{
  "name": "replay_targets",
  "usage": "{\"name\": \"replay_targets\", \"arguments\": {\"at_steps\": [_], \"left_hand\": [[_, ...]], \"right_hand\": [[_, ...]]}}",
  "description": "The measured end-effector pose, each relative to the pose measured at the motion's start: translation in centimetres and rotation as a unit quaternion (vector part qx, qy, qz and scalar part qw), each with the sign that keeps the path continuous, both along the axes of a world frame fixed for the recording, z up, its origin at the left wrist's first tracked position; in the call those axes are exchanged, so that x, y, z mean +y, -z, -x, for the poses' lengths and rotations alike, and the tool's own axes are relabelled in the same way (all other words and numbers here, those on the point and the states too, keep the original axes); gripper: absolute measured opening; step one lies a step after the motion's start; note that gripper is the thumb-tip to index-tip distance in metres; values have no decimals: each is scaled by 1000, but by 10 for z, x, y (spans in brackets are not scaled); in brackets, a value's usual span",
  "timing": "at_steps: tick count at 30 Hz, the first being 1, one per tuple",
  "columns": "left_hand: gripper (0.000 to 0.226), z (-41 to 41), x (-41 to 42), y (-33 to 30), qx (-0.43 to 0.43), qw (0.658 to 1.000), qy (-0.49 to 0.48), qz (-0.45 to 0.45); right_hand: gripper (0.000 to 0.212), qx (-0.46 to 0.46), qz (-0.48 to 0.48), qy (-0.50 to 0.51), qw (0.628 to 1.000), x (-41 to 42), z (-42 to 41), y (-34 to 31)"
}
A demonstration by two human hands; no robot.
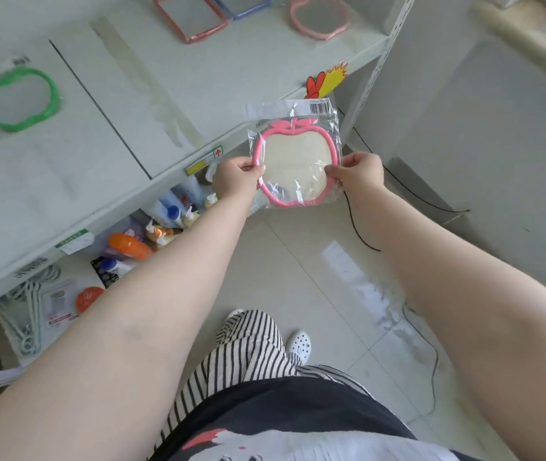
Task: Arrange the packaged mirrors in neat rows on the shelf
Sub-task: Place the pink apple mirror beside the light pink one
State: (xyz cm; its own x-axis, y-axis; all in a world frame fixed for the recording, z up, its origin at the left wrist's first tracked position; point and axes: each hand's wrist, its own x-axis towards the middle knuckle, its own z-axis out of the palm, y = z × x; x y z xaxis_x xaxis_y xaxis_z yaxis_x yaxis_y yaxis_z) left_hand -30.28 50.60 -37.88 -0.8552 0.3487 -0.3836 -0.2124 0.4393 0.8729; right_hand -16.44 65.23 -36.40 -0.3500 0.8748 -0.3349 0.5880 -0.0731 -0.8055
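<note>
Centre of frame: pink apple-shaped plastic-framed mirror in clear crinkly bag (pixel 293 164), held in the air just off the front edge of the pale grey metal shelf (pixel 105 134), over the tiled floor. Left hand (pixel 236 179) pinches its left rim, right hand (pixel 360 173) pinches its right rim. On the shelf: green apple-shaped bagged mirror (pixel 18 99) at left, pink rectangular-framed mirror (pixel 190 18) and pale pink apple-shaped mirror (pixel 320 19) along the top. Bottles (pixel 171 214) on the lower shelf.

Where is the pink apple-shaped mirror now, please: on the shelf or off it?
Off: both hands, left and right, hold the pink apple-shaped mirror.
</note>
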Motion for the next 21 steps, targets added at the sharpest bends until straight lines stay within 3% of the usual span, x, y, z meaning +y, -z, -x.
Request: {"name": "replay_targets", "arguments": {"at_steps": [9, 12, 15, 17, 21], "left_hand": [[8, 44, 83, -7, 3, 999, -31, -7], [18, 68, 110, -12, -4, 1000, -27, 11], [24, 93, 133, -18, -46, 999, -11, -5], [28, 105, 147, -23, -59, 998, 18, -14], [30, 118, 173, -29, -70, 997, 32, -22]], "right_hand": [[25, 3, 7, -12, 1000, 87, 52, -9], [21, -4, 31, -34, 999, 119, 76, -17], [18, 35, 71, -38, 996, 152, 98, -27], [28, 80, 89, -19, 993, 174, 115, -33], [14, 157, 83, 14, 984, 217, 150, -50]]}}
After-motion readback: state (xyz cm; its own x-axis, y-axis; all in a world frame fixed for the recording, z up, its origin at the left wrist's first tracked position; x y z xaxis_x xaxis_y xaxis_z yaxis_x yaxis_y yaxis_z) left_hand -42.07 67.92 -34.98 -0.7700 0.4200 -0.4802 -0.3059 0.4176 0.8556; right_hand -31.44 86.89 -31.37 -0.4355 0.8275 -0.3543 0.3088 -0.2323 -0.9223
